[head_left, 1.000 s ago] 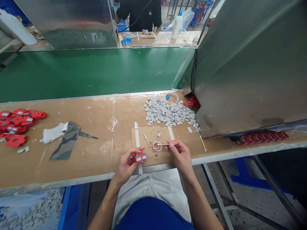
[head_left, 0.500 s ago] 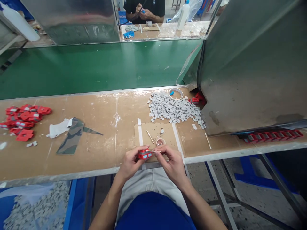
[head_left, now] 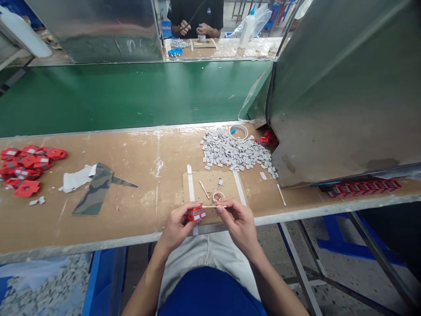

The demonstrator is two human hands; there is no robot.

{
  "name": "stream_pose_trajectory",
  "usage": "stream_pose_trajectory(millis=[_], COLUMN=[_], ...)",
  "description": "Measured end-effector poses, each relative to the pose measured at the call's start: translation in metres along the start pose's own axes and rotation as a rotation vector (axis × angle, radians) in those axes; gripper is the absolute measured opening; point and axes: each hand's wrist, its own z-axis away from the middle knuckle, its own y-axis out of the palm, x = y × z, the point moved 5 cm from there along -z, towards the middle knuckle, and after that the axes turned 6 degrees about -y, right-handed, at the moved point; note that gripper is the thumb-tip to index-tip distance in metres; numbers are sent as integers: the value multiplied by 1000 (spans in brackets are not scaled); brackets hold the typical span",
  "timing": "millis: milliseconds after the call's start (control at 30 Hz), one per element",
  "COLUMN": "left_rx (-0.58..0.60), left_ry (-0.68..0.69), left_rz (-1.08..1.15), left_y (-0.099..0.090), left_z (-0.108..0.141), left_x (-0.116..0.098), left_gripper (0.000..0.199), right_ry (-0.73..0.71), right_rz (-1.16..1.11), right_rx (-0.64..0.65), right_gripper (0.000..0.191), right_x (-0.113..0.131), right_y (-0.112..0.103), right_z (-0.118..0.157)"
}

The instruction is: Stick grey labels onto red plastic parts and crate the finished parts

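Note:
My left hand (head_left: 176,224) is closed around a small red and grey plastic toy part (head_left: 197,214) with pale, window-like panels along its side. Between the thumb and fingers of my right hand (head_left: 240,224) is a thin cotton swab (head_left: 209,206), held level. Its left end is at the top of the toy part; whether it touches cannot be made out. Just beyond my hands, a small ring (head_left: 218,196) and another thin stick (head_left: 204,189) lie on a taped cardboard sheet (head_left: 187,195).
Small grey plastic pieces (head_left: 233,151) are heaped beyond the sheet, with a tape roll (head_left: 238,131) on them. Red parts (head_left: 28,164) pile up at left, near a camouflage cloth (head_left: 94,193). A metal housing (head_left: 345,96) bounds the right. Across the green belt (head_left: 138,94) sits a co-worker (head_left: 197,19).
My right hand has drawn slightly right, taking the swab partly back from the toy part. The view has shifted a little. Across the belt, the co-worker's hands have moved apart.

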Motion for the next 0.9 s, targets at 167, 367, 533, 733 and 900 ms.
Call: stream_pose_trajectory(millis=[167,367,533,733,900], left_rx=[12,41,32,23,5], left_ry=[-61,-81,-90,-104,-113], left_rz=[23,43,66,103,170], left_y=[-1,-1,-1,-2,-3], left_z=[0,-1,0,2,1], left_x=[4,6,4,10,11], left_gripper=[33,35,33,34,38], right_ry=[-22,18,-77,-134,-169], right_rz=[102,199,268,568,959], right_rx=[-126,14,75,148,399], right_gripper=[15,19,33,18,18], right_x=[-8,-26,-35,-60,-72], right_y=[-32,-20,-29,-57,-38], right_z=[-9,-7,-21,-87,-117])
